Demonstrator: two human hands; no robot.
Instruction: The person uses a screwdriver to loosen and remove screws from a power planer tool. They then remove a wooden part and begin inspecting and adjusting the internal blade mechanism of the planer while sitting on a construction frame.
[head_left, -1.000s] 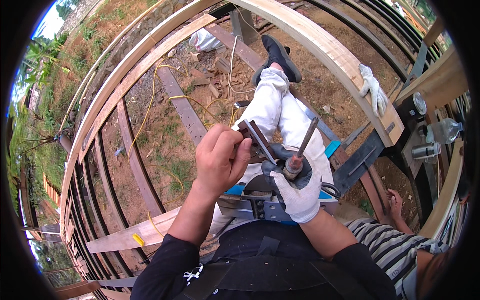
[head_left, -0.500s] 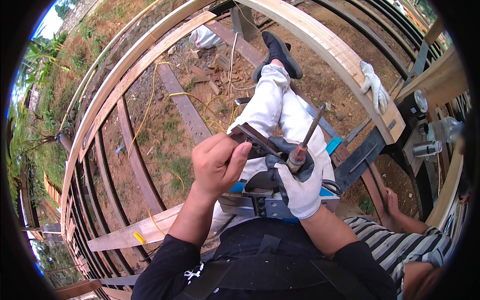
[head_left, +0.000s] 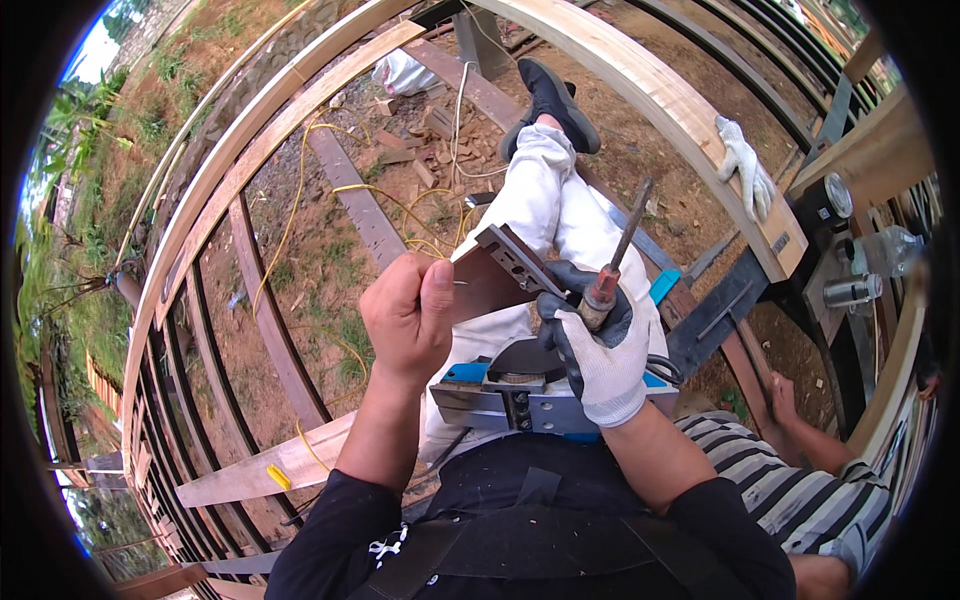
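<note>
My gloved right hand (head_left: pixel 600 340) grips a screwdriver (head_left: pixel 603 290) with a red handle, its long dark shaft pointing up and away. The same hand also holds a dark, flat metal plate (head_left: pixel 495 285) with a slotted edge. Beside the plate, my bare left hand (head_left: pixel 408 318) is closed with the thumb along the top. A thin shiny bit shows by its fingers, too small to name. Across my lap, below both hands, rests a power planer (head_left: pixel 475 405) with its metal sole upward and teal parts showing.
A curved wooden beam (head_left: pixel 640 75) arches ahead, with a white glove (head_left: pixel 745 170) lying on it. At right are a metal can (head_left: pixel 853 290), a clear bottle (head_left: pixel 885 250) and a person in a striped shirt (head_left: pixel 780 470). Yellow cord (head_left: pixel 275 255) trails among dark beams at left.
My left hand has drawn back left from the plate, its thumb now pointing up. The plate has tilted to show more of its flat face. The right hand keeps its grip on the screwdriver.
</note>
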